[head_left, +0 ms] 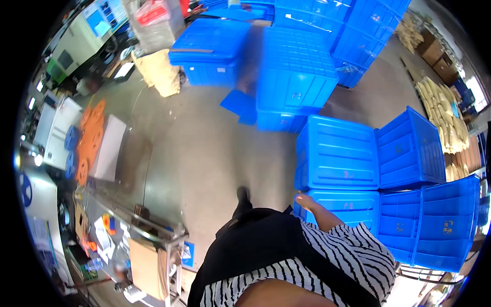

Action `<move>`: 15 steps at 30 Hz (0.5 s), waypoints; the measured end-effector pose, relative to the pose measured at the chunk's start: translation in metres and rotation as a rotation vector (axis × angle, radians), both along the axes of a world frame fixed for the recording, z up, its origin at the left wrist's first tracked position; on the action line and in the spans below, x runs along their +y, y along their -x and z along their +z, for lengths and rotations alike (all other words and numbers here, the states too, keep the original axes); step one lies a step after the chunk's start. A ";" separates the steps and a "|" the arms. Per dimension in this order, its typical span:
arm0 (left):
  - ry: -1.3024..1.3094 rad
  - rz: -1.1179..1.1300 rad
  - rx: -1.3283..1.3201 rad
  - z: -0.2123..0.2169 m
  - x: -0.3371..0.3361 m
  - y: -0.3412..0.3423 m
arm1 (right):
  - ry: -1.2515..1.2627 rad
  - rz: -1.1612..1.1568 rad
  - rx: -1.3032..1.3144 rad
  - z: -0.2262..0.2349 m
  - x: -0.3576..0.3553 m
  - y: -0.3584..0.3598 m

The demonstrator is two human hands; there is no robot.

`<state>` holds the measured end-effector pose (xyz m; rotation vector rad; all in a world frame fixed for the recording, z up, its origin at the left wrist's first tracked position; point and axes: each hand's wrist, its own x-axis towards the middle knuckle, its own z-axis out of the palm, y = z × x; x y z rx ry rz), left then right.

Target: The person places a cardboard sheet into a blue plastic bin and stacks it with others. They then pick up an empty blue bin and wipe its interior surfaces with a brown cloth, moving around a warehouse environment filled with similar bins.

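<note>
1. The right hand hangs at the person's side, its fingers loosely open and gripping nothing; it lies at the near edge of a lidded blue plastic crate.
2. The left hand is out of sight, so I cannot tell its state.
3. More big blue plastic crates lean tipped on their sides to the right, packed touching one another, walling off that side.
4. Ahead, a tall stack of blue crates stands with a loose blue lid lying on the floor beside it.
5. A wide strip of bare grey concrete floor runs forward between the crates and the left side.
6. On the left, a metal-framed work table with papers and small orange parts juts close to the person's leg; orange plastic discs lie further along.
7. Tan sacks sit far ahead.
</note>
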<state>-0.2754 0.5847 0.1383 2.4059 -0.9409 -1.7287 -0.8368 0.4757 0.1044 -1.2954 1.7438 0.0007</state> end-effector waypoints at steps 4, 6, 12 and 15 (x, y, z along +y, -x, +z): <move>0.016 -0.050 -0.005 -0.018 -0.139 -0.015 | -0.177 -0.199 0.177 0.010 -0.021 0.065; 0.145 -0.121 -0.020 -0.027 -0.250 -0.004 | -0.063 -0.280 0.163 0.007 -0.020 0.088; 0.670 -0.067 0.075 0.048 -0.592 0.107 | -0.129 -1.028 -0.314 0.008 -0.144 0.056; 0.789 -0.109 0.312 0.083 -0.704 0.226 | 0.048 -0.803 -0.131 -0.024 -0.196 0.125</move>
